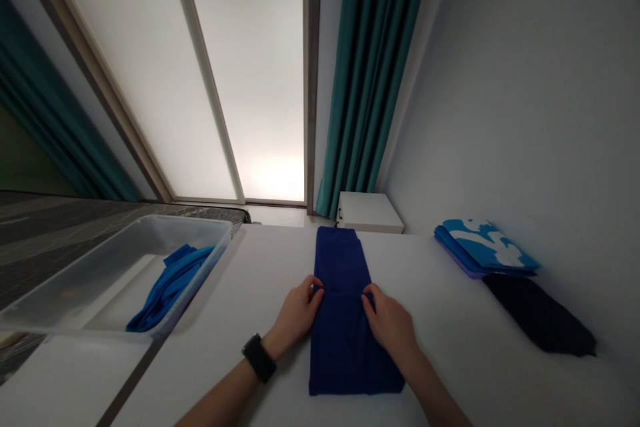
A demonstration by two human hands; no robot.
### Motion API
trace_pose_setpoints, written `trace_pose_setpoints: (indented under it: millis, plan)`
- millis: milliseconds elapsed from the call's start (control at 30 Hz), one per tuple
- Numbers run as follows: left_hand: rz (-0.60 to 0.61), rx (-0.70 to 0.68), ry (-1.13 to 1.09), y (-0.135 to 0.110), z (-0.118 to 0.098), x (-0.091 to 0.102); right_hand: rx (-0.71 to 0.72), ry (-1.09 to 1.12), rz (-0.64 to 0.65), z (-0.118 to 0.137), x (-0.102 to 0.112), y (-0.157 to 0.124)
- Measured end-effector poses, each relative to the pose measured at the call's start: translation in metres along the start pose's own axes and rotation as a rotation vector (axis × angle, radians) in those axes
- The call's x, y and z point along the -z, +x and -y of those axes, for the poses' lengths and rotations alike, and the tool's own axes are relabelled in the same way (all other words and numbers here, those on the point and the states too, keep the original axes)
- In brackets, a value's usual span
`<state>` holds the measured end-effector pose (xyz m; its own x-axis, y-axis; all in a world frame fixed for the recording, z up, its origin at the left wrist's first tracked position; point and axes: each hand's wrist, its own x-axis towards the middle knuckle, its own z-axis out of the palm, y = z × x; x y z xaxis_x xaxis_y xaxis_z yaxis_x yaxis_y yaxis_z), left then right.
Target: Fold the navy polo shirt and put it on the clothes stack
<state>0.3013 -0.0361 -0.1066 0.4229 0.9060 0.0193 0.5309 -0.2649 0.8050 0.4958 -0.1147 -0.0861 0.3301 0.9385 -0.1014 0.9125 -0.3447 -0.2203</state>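
A dark blue garment, folded into a long narrow strip, lies flat on the white table in front of me. It could be a pair of trousers, but its kind is not certain. My left hand pinches its left edge about halfway along, thumb and fingers closed on the cloth. Across from it, my right hand grips the right edge at about the same height. A black watch is on my left wrist.
On the left stands a clear plastic bin with blue cloth inside. A folded blue and white stack lies at the right by the wall, beside a black folded cloth. Beyond the table's far edge is a white cabinet.
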Motion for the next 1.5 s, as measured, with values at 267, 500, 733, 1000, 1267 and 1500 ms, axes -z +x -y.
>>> trace_pose_setpoints:
  millis: [267,500,733,1000,1267,1500]
  plan:
    - [-0.060,-0.296,0.307,-0.002,-0.009,0.009,-0.009,0.007,0.001,0.000,-0.007,-0.001]
    - [0.264,-0.630,0.407,0.034,-0.020,0.023,-0.012,0.008,0.005,0.000,-0.008,-0.002]
    - [0.358,-0.654,0.334,0.050,-0.011,0.024,0.021,0.039,0.010,-0.001,-0.009,-0.001]
    - [0.267,-0.526,0.247,0.026,-0.009,0.022,0.120,0.048,-0.077,-0.014,-0.023,0.002]
    - [0.222,-0.424,0.369,0.008,-0.017,0.023,0.390,0.156,-0.495,-0.028,-0.043,0.003]
    - [0.310,-0.515,0.393,0.014,-0.043,0.009,0.547,0.263,-0.617,-0.026,-0.034,0.000]
